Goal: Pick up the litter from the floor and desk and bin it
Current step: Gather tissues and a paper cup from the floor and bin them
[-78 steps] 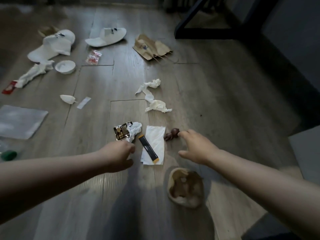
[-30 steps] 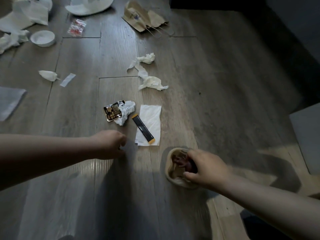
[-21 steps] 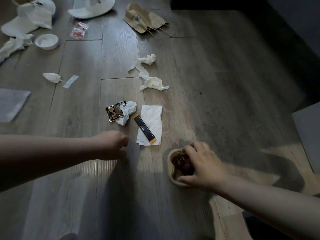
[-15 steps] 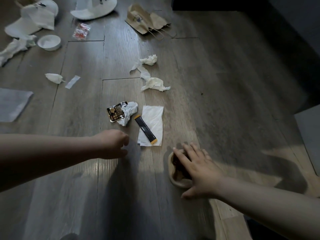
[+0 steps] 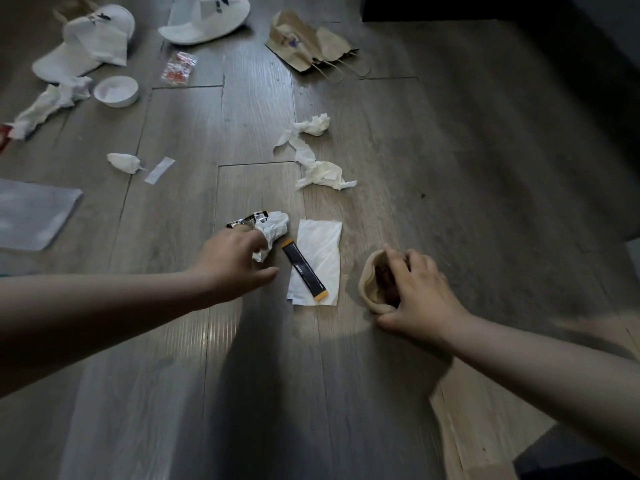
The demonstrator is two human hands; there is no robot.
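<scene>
My left hand (image 5: 235,261) reaches forward, fingers stretched onto a crumpled white tissue (image 5: 277,225) and a shiny dark foil wrapper (image 5: 247,220) on the wooden floor; the thumb sticks out to the right. My right hand (image 5: 420,292) grips a beige paper bowl (image 5: 367,285), fingers inside it and thumb at its near rim. Dark brown scraps (image 5: 382,275) lie in the bowl. Between my hands a black stick sachet with orange ends (image 5: 304,271) lies on a flat white napkin (image 5: 322,251).
Further off lie twisted tissues (image 5: 311,161), a brown paper bag (image 5: 308,43), two white food containers (image 5: 207,24) (image 5: 91,39), a small white cup (image 5: 116,91), a red-printed packet (image 5: 178,65), a small tissue wad (image 5: 123,162) and a silvery sheet (image 5: 31,216).
My right hand carried the brown scraps from the floor into the bowl, then took hold of the bowl. My left hand uncurled and moved forward onto the tissue and wrapper.
</scene>
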